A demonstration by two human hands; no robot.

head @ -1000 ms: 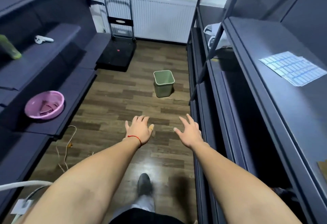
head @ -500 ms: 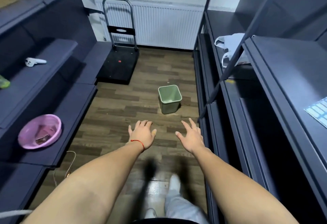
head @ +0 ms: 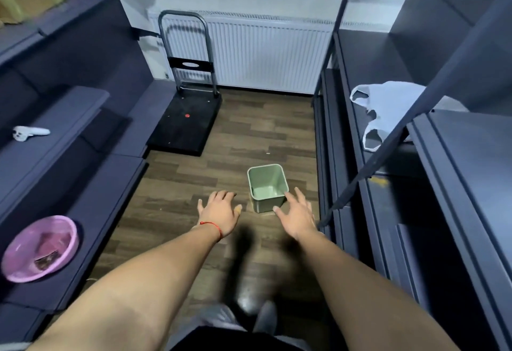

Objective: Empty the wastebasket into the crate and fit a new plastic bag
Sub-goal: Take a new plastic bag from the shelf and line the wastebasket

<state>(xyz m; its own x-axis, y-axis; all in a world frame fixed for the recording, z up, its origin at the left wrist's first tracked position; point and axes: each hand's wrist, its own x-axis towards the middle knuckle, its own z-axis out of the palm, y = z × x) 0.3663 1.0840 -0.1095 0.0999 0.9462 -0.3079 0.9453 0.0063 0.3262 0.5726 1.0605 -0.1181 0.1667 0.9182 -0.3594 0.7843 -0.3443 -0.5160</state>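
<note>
A small green square wastebasket (head: 266, 184) stands upright on the wood floor in the aisle, with no bag in it and its inside looking bare. My right hand (head: 297, 216) hovers just in front of its near right corner, fingers spread, holding nothing. My left hand (head: 220, 213), with a red string at the wrist, is open to the left of the basket, a short gap away. A white plastic bag (head: 383, 109) lies on the right-hand shelf. No crate is in view.
Dark shelving (head: 457, 173) lines both sides of the narrow aisle. A pink basin (head: 16, 256) with scraps sits on the lower left shelf, a white controller (head: 29, 132) above it. A black platform trolley (head: 188, 123) stands before the radiator. My feet show below.
I have walked forward along the aisle. The wastebasket has come from well ahead of my hands to right at my right fingertips. Both hands stayed open.
</note>
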